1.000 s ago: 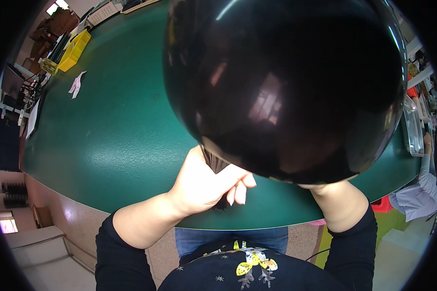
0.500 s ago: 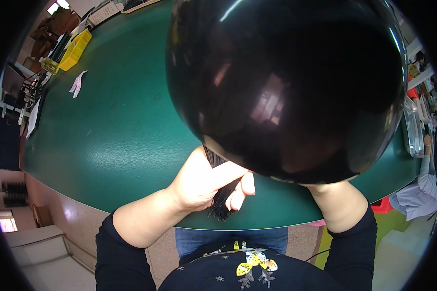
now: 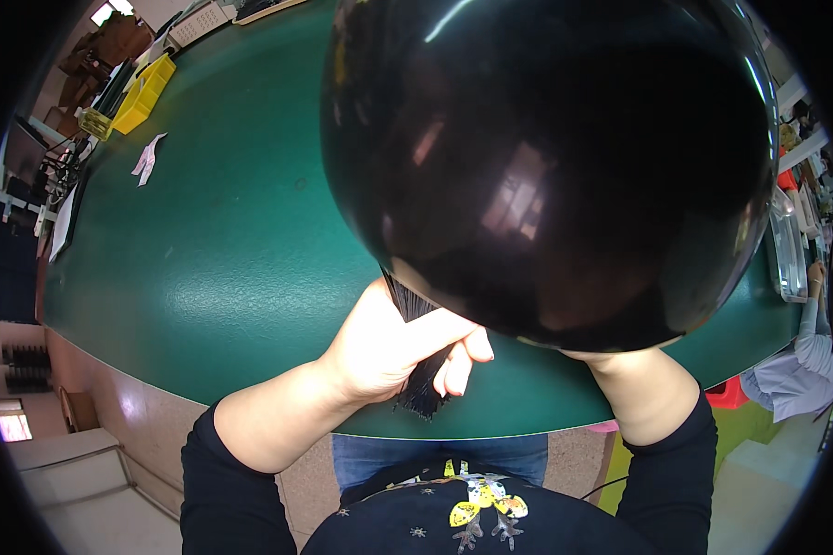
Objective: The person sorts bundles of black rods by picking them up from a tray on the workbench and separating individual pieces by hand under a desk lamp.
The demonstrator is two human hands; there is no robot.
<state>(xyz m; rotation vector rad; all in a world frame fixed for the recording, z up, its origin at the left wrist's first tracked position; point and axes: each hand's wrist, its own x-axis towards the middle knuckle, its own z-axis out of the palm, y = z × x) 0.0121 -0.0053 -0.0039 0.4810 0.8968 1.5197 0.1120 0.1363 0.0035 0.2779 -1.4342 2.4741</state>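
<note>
While beside black dome [image 3: 546, 176], strands [image 3: 423, 396] in left hand [image 3: 384, 344]

1. The glossy black dome [image 3: 555, 176] sits slightly farther right than a second ago.
2. Below the left hand [image 3: 389, 347], the bundle of dark strands [image 3: 423, 395] shows more of its length and reaches lower.
3. Strands now show between that hand's thumb and fingers [image 3: 455, 368].

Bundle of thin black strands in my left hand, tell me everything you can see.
The bundle of thin black strands is gripped in the bare left hand, over the green tabletop. Its lower ends splay unevenly; its upper end is hidden by the glossy black rounded object. Bristle or wire: unclear.
</note>
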